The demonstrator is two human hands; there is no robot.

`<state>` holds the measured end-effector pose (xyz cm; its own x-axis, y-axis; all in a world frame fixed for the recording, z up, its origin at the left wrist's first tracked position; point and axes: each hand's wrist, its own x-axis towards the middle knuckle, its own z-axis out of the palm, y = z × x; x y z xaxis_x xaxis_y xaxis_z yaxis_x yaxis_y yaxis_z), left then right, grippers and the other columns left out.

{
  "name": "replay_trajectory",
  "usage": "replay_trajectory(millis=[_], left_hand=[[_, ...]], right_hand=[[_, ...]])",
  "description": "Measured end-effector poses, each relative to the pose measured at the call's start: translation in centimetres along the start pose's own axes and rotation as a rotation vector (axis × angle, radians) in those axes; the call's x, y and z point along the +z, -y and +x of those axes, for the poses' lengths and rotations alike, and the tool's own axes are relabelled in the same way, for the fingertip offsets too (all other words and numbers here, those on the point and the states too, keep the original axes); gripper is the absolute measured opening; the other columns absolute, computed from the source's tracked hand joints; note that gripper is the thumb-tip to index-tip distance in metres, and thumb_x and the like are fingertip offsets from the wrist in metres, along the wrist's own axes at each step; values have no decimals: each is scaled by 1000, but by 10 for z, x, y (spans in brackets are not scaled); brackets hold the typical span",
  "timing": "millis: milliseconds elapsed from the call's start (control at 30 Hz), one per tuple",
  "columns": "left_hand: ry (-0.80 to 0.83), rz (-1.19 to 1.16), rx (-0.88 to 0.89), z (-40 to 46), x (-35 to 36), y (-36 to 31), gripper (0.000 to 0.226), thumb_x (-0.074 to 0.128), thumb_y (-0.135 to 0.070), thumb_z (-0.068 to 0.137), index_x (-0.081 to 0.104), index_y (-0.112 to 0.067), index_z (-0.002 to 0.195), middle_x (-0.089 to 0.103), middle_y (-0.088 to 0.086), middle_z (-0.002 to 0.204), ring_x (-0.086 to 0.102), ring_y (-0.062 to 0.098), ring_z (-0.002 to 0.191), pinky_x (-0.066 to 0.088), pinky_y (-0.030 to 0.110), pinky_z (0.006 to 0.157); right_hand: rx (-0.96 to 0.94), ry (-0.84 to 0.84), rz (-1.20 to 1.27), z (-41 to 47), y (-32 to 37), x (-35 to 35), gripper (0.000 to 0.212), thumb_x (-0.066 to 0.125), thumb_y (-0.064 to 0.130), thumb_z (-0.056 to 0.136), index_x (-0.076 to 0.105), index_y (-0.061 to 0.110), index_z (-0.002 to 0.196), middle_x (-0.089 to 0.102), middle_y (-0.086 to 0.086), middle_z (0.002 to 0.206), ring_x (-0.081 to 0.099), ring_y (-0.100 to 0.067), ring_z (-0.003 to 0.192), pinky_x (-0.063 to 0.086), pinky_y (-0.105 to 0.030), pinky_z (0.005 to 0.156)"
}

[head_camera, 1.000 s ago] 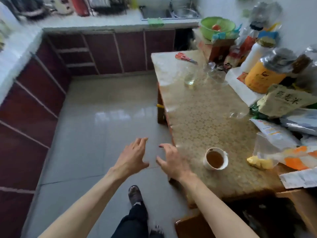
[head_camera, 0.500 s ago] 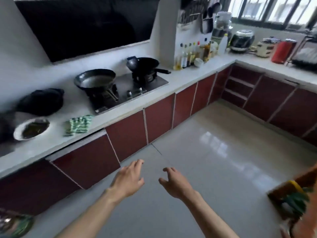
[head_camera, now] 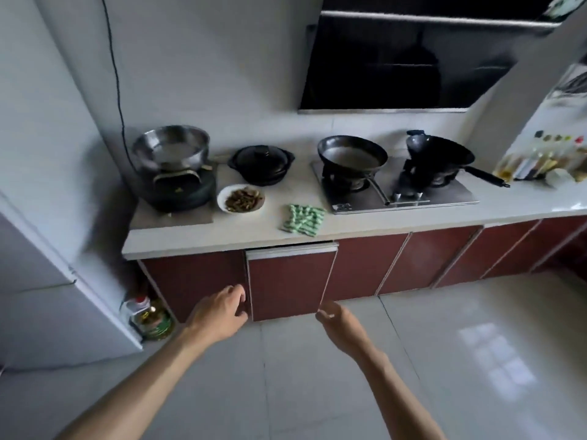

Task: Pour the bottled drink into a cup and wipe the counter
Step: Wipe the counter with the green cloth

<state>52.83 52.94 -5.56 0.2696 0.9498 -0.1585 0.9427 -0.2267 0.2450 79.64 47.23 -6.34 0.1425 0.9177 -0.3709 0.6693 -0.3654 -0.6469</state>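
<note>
While both hands hang over the floor tiles, neither holds anything: left hand (head_camera: 219, 315) fingers loosely curled, right hand (head_camera: 336, 319) fingers relaxed, narrow, also bare. Neither bottle nor cup in view. Green-and-white checked cloth (head_camera: 303, 219) lies crumpled on the white surface (head_camera: 381, 222), near its front edge, between plate of dark cooked food (head_camera: 240, 198) and gas hob (head_camera: 394, 188). Judged step: fetching the cloth for wiping. Next move calls for stepping closer and reaching over the edge to pinch the cloth, clear of plate and pan handle.
</note>
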Motion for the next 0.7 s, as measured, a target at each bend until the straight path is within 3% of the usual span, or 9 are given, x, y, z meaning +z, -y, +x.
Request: replay_trajectory(millis=[67, 167, 233, 300, 367, 533, 633, 700], left_hand=[[-1, -29, -56, -4, 4, 34, 26, 58, -37, 87, 49, -26, 110, 62, -7, 115, 64, 22, 105, 51, 38, 84], [-21, -32, -86, -1, 12, 72, 29, 58, -35, 88, 50, -24, 113, 61, -5, 116, 63, 22, 105, 51, 38, 82], [-39, -5, -91, 6, 15, 89, 33, 59, -33, 88, 51, -21, 118, 59, -2, 117, 62, 24, 106, 51, 39, 82], [-55, 28, -90, 21, 17, 100, 40, 59, -30, 87, 51, -18, 124, 58, 2, 117, 62, 27, 106, 52, 42, 83], [-68, 39, -110, 48, 19, 111, 49, 60, -30, 88, 46, -17, 133, 56, 3, 124, 61, 29, 110, 51, 43, 86], [-85, 54, -136, 131, 16, 122, 68, 58, -37, 91, 32, -16, 149, 48, 4, 141, 52, 26, 124, 47, 42, 99], [-49, 48, -211, 178, 14, 136, 72, 55, -40, 86, 31, -17, 150, 45, 4, 146, 50, 26, 128, 45, 45, 104], [-11, 57, -273, 204, 14, 147, 70, 53, -41, 86, 31, -18, 149, 43, 5, 149, 49, 28, 130, 43, 46, 106]], right_hand=[[-8, 31, -18, 17, 9, 17, 10, 55, 31, 94, 61, 25, 99, 67, -3, 98, 61, -24, 90, 43, -30, 74], [-37, 64, -88, 49, 30, 39, 25, 57, 33, 95, 64, 20, 114, 68, 2, 110, 63, -24, 106, 43, -29, 80], [-84, 76, -148, 74, 44, 52, 10, 56, 28, 93, 67, 26, 94, 69, 3, 105, 64, -25, 103, 48, -32, 82], [-135, 117, -248, 103, 62, 63, 16, 49, 19, 88, 63, 21, 80, 67, -5, 99, 63, -33, 97, 53, -41, 83], [-154, 160, -281, 143, 82, 75, 21, 46, 18, 88, 64, 13, 97, 64, -8, 107, 60, -34, 104, 50, -40, 87], [-196, 200, -262, 243, 121, 70, 58, 45, 54, 84, 55, 17, 128, 58, -5, 128, 55, -30, 122, 42, -36, 93], [-165, 155, -220, 302, 132, 45, 47, 58, 34, 93, 53, 13, 135, 55, -7, 140, 50, -29, 130, 40, -36, 101], [-112, 121, -226, 346, 128, 28, 49, 60, 33, 92, 52, 13, 136, 58, -12, 139, 52, -32, 129, 42, -37, 101]])
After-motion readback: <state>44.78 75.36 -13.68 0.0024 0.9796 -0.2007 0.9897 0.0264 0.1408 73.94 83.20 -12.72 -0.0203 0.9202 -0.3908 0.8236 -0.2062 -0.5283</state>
